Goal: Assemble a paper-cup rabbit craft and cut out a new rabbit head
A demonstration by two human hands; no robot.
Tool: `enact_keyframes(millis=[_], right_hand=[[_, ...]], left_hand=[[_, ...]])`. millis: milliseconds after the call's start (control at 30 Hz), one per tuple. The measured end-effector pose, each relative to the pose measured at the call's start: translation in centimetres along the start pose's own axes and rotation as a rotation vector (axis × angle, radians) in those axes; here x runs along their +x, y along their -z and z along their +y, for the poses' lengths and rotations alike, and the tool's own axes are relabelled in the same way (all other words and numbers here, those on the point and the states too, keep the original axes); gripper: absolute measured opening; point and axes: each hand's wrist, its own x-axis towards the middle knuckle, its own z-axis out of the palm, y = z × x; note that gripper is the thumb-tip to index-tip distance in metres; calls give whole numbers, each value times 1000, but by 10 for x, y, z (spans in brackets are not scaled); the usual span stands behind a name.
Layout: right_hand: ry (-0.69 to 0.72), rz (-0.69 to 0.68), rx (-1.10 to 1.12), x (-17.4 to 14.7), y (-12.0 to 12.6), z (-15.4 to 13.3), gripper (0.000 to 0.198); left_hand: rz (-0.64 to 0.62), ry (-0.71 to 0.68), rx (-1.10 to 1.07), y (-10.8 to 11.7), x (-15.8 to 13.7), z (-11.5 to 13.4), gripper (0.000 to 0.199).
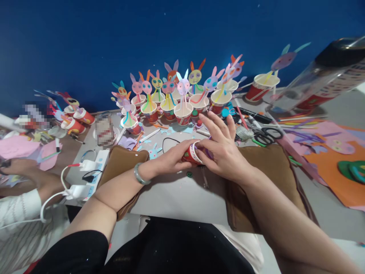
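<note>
A red-and-white paper cup [192,153] lies tilted between my two hands, low over the table in front of me. My left hand [171,156] is wrapped round it from the left, with a bangle on the wrist. On the other side my right hand [224,152] has its thumb and a finger against the end of the cup, while its remaining fingers are raised and spread. Something purple shows partly behind those fingers. Just below the cup sits a small green curled piece [189,174]. Much of the cup is hidden by my hands.
Several paper cups with rabbit-faced straw figures [183,110] line the blue wall [182,34]. Brown cushions [270,182] lie under both forearms. Scissors [265,136] and a clear tube [313,83] stand right. A power strip [97,171] and another person's arm [31,175] are left.
</note>
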Motion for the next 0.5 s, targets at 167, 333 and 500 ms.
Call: enact_keyframes(millis=[167, 333, 500], right_hand=[[36, -35, 27, 0, -2, 3, 9], [66, -83, 36, 0, -1, 2, 13], [31, 1, 79, 0, -6, 4, 9]], left_hand=[[-46, 14, -59, 0, 2, 1, 66], [-95, 29, -75, -2, 3, 3, 59], [-76, 49, -131, -1, 4, 3, 58]])
